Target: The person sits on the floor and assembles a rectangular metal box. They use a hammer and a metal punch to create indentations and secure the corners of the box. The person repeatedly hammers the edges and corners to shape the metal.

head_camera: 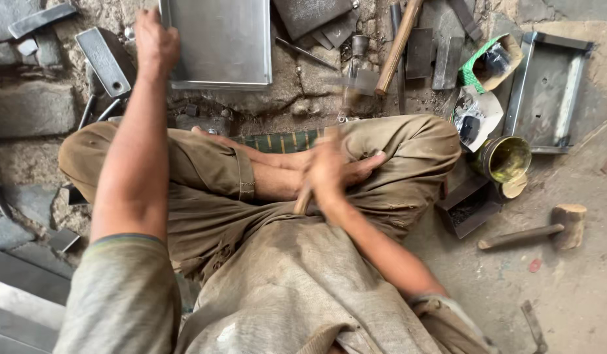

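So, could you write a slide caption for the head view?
Seated cross-legged, left hand steadies flat grey metal sheet; right hand swings blurred wooden-handled hammer.

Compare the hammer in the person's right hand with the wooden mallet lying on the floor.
The hammer is gripped by the right hand and blurred in motion; the mallet lies still, untouched. The hammer's head looks metal and grey; the mallet's is a chunky wooden block. Both have long straight handles.
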